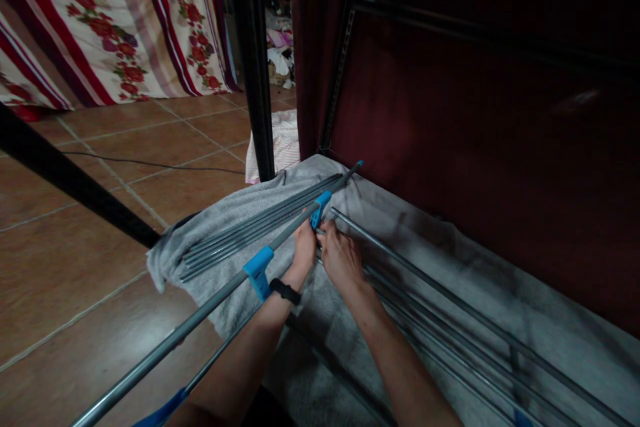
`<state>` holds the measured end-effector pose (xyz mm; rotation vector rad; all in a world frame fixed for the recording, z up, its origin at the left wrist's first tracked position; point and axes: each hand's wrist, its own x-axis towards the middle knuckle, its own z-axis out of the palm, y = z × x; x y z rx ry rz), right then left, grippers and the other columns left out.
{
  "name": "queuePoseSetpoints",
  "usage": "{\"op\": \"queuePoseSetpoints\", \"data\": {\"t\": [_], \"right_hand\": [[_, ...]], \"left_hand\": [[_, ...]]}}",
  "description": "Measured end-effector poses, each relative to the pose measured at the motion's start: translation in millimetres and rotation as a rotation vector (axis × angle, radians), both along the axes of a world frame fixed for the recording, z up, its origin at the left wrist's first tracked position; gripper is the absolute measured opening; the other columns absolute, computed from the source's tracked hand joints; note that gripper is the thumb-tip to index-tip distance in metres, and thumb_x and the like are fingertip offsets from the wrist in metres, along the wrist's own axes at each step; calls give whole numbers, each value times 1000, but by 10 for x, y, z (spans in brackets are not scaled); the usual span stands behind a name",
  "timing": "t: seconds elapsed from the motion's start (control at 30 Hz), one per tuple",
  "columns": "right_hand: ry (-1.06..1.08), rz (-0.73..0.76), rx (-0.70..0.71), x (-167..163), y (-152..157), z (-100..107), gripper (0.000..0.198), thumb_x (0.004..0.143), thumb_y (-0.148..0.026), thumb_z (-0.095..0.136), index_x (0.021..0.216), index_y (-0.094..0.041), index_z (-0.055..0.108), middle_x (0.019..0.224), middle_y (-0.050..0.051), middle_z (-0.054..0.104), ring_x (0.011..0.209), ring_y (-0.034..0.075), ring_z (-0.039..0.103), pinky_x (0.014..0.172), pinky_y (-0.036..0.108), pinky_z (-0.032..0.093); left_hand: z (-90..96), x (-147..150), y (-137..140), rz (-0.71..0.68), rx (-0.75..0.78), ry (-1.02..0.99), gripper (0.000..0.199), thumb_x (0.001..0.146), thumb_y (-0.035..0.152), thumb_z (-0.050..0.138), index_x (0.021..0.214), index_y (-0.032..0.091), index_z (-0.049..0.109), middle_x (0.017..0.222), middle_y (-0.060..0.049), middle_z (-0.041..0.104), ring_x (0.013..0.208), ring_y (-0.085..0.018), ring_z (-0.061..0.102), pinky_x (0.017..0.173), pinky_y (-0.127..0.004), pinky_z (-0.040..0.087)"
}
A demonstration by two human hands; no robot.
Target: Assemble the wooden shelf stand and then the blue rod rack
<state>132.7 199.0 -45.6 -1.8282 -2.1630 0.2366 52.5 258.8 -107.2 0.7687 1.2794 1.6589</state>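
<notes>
A long grey metal tube (210, 307) runs from the lower left to the upper middle, carrying blue plastic brackets, one (259, 270) nearer me and one (320, 208) farther off. My left hand (303, 247), with a black band on its wrist, is closed around the far bracket. Close beside it, my right hand (341, 255) has its fingers pinched at that bracket, near a thin rod whose end is mostly hidden. Several loose thin rods (250, 230) lie together left of my hands. On the right, another tube (425, 273) stretches toward me above several thinner rods.
A grey towel-like cloth (500, 280) covers the surface under the rods. Black metal posts (250, 67) stand at the left, and a dark red panel (450, 113) rises behind. Beyond are a tiled floor (200, 133) with a black cable and a flowered curtain (100, 20).
</notes>
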Motion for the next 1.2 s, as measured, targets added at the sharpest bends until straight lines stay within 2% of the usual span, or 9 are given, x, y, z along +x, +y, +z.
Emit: {"op": "queuePoseSetpoints", "data": {"t": [0.1, 0.37, 0.57, 0.77, 1.0, 1.2], "right_hand": [[29, 9, 5, 9, 10, 12, 22, 99, -19, 36, 116, -20, 51, 105, 7, 73, 97, 18, 69, 76, 27, 46], [87, 41, -34, 48, 66, 47, 19, 99, -23, 40, 114, -21, 52, 102, 7, 73, 96, 18, 70, 75, 26, 44], [92, 51, -97, 70, 89, 63, 21, 99, -24, 41, 117, -20, 52, 101, 8, 73, 98, 19, 69, 75, 26, 43], [45, 39, -90, 83, 77, 137, 22, 100, -27, 40, 117, -21, 52, 100, 7, 73, 96, 19, 69, 73, 26, 44], [46, 54, -77, 62, 44, 47, 24, 100, -25, 39, 120, -20, 52, 103, 8, 73, 97, 18, 70, 76, 25, 45], [69, 68, -87, 88, 82, 88, 22, 100, -26, 39, 117, -20, 51, 101, 8, 73, 95, 19, 70, 73, 26, 44]], "left_hand": [[7, 2, -9, -11, 51, 47, 33, 88, 47, 48, 68, 22, 53, 67, -1, 56, 80, -18, 59, 79, -29, 51], [61, 5, -37, 22, 66, 91, 33, 89, 43, 47, 65, 21, 54, 66, -1, 55, 81, -18, 58, 82, -28, 49], [109, -5, -72, 11, 51, 94, 29, 89, 35, 47, 65, 21, 57, 64, -1, 55, 85, -20, 59, 86, -29, 48], [79, -13, -68, 6, 65, 85, 29, 89, 35, 50, 65, 22, 57, 66, -3, 58, 89, -21, 60, 89, -30, 47], [43, -4, -40, 34, 31, 70, 33, 88, 41, 50, 62, 23, 53, 64, -1, 55, 82, -19, 59, 81, -28, 47], [67, 15, -32, 13, 24, 50, 34, 89, 43, 46, 63, 21, 51, 66, 0, 54, 74, -17, 55, 77, -26, 48]]}}
